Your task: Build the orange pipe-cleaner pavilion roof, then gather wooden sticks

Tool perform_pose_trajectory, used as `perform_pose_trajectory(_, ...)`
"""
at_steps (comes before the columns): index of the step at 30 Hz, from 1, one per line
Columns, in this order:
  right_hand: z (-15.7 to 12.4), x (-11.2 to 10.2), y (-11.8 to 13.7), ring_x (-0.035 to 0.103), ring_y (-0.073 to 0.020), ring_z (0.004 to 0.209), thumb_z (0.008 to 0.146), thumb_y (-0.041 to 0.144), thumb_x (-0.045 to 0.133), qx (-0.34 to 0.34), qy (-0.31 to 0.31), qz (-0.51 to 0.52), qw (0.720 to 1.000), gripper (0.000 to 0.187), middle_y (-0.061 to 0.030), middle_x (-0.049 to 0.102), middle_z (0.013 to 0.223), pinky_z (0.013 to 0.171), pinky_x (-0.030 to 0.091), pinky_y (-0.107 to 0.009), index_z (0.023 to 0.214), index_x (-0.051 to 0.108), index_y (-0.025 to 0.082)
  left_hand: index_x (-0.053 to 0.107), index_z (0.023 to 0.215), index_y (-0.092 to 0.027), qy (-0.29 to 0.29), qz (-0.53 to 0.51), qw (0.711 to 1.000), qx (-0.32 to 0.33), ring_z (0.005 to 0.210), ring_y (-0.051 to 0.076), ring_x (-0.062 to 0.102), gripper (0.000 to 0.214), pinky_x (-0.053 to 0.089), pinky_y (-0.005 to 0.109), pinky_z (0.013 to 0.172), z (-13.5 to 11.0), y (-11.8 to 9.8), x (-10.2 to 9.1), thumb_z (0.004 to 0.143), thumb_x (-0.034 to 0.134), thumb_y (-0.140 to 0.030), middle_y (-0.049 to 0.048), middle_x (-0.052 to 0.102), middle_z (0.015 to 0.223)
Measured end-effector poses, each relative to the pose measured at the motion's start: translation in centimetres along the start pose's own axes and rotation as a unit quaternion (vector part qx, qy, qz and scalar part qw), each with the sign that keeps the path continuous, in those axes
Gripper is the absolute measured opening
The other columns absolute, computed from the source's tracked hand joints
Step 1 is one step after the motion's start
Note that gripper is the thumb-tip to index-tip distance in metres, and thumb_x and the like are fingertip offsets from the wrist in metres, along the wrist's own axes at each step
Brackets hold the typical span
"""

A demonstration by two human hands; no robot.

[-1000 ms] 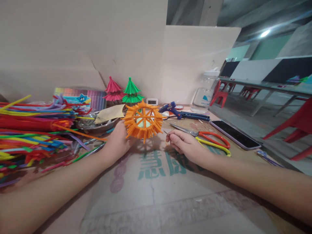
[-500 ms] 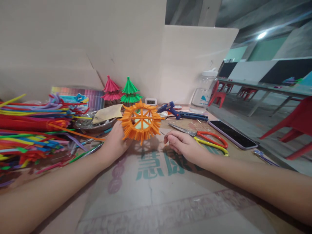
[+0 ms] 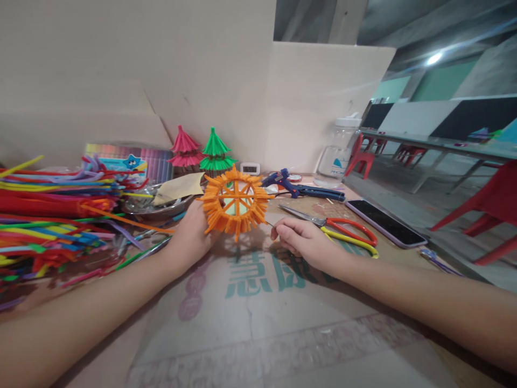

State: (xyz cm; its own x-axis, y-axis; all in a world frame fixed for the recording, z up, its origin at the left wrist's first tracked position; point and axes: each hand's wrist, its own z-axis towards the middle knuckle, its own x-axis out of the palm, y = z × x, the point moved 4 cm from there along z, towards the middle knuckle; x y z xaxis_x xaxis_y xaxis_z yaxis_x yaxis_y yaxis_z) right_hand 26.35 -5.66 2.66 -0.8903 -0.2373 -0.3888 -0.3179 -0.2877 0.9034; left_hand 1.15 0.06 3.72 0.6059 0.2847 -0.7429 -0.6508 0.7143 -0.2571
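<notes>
My left hand (image 3: 189, 235) grips an orange wheel-shaped craft (image 3: 235, 203) made of pipe cleaners, held upright just above the cardboard-covered table (image 3: 258, 318). The wheel has spokes and a fringed rim. My right hand (image 3: 304, 242) rests on the table just right of the wheel, its fingers pinched on a thin metal pin or needle whose tip points at the wheel's lower right edge. Red and yellow scissors (image 3: 335, 225) lie just behind my right hand.
A big heap of coloured pipe cleaners (image 3: 52, 215) fills the left. Behind the wheel stand a metal dish (image 3: 155, 203), a marker box (image 3: 133, 163), pink and green paper trees (image 3: 202, 151), a blue glue gun (image 3: 299, 186), a water bottle (image 3: 337, 153) and a phone (image 3: 385, 222).
The view has shifted slightly. My left hand has turned the orange wheel a little, and my right hand with the pin has edged closer to its rim.
</notes>
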Motion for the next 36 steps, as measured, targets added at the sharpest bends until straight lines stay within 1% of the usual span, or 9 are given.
perform_pose_trajectory(8,0.0,0.2,0.5,0.034,-0.0111,0.051,0.097,0.061,0.054,0.015,0.022,0.020,0.999,0.044,0.0071,0.039,0.057,0.052,0.027,-0.026,0.087,0.064,0.019,0.070,0.115,-0.021,0.006,0.009,1.000,0.008,0.129,0.036,0.061,0.030,0.046,0.061,0.117,0.0,-0.1,-0.1,0.098,0.052,-0.037,0.0153,0.071,0.130)
perform_pose_trajectory(12,0.0,0.2,0.4,0.034,-0.0109,0.051,0.097,0.062,0.055,0.020,0.015,0.018,1.000,0.046,0.0071,0.039,0.057,0.052,0.026,-0.027,0.087,0.065,0.019,0.071,0.116,-0.022,0.003,0.008,1.000,0.004,0.128,0.036,0.061,0.030,0.045,0.061,0.118,0.1,-0.1,-0.1,0.098,0.053,-0.038,0.0139,0.072,0.129)
perform_pose_trajectory(17,0.1,0.2,-0.1,0.030,-0.0100,0.050,0.094,0.071,0.056,0.024,0.011,0.051,0.998,0.053,0.0086,0.037,0.057,0.049,0.022,-0.027,0.092,0.065,0.018,0.070,0.117,-0.020,-0.004,-0.033,0.999,-0.003,0.129,0.036,0.062,0.033,0.046,0.060,0.117,0.1,0.0,0.0,0.098,0.053,-0.040,0.0156,0.071,0.133)
perform_pose_trajectory(19,0.1,0.1,-0.2,0.030,-0.0102,0.051,0.093,0.074,0.055,0.015,0.001,0.072,0.997,0.057,0.0088,0.037,0.058,0.048,0.022,-0.026,0.096,0.065,0.018,0.070,0.114,-0.019,0.004,-0.061,0.998,-0.033,0.128,0.035,0.064,0.034,0.048,0.057,0.116,0.1,0.4,0.3,0.098,0.053,-0.043,0.0146,0.072,0.132)
perform_pose_trajectory(23,-0.2,-0.1,-0.1,0.034,-0.0107,0.054,0.095,0.074,0.055,-0.006,-0.019,0.078,0.997,0.058,0.0077,0.039,0.062,0.049,0.024,-0.026,0.098,0.065,0.017,0.071,0.106,-0.019,0.029,-0.104,0.985,-0.132,0.117,0.034,0.069,0.043,0.051,0.055,0.112,0.0,1.6,1.0,0.097,0.052,-0.057,0.0132,0.076,0.115)
perform_pose_trajectory(25,-0.2,-0.1,-0.1,0.034,-0.0109,0.055,0.096,0.073,0.055,-0.005,-0.019,0.076,0.997,0.057,0.0073,0.039,0.062,0.050,0.025,-0.026,0.099,0.065,0.017,0.069,0.101,-0.019,0.029,-0.115,0.980,-0.161,0.113,0.035,0.070,0.047,0.053,0.055,0.108,0.0,2.0,1.1,0.096,0.052,-0.062,0.0134,0.076,0.108)
perform_pose_trajectory(28,-0.2,-0.1,-0.2,0.034,-0.0111,0.054,0.097,0.071,0.055,0.000,-0.021,0.060,0.998,0.055,0.0068,0.039,0.062,0.049,0.024,-0.026,0.100,0.066,0.018,0.066,0.094,-0.019,0.030,-0.129,0.973,-0.188,0.103,0.034,0.071,0.047,0.058,0.053,0.098,0.0,2.2,1.2,0.093,0.054,-0.064,0.0134,0.074,0.101)
perform_pose_trajectory(32,-0.2,-0.1,-0.3,0.034,-0.0110,0.054,0.097,0.069,0.056,-0.002,-0.020,0.048,0.999,0.053,0.0061,0.040,0.064,0.049,0.025,-0.026,0.100,0.067,0.018,0.065,0.098,-0.019,0.025,-0.163,0.970,-0.176,0.100,0.032,0.072,0.044,0.060,0.050,0.096,0.1,1.7,1.2,0.090,0.057,-0.061,0.0125,0.075,0.100)
perform_pose_trajectory(36,-0.3,-0.1,-0.1,0.033,-0.0108,0.055,0.097,0.069,0.056,-0.011,-0.022,0.082,0.996,0.053,0.0066,0.040,0.065,0.050,0.024,-0.026,0.102,0.065,0.017,0.066,0.089,-0.021,0.024,-0.156,0.979,-0.128,0.107,0.032,0.070,0.028,0.057,0.048,0.104,0.4,1.1,0.8,0.087,0.059,-0.049,0.0093,0.076,0.092)
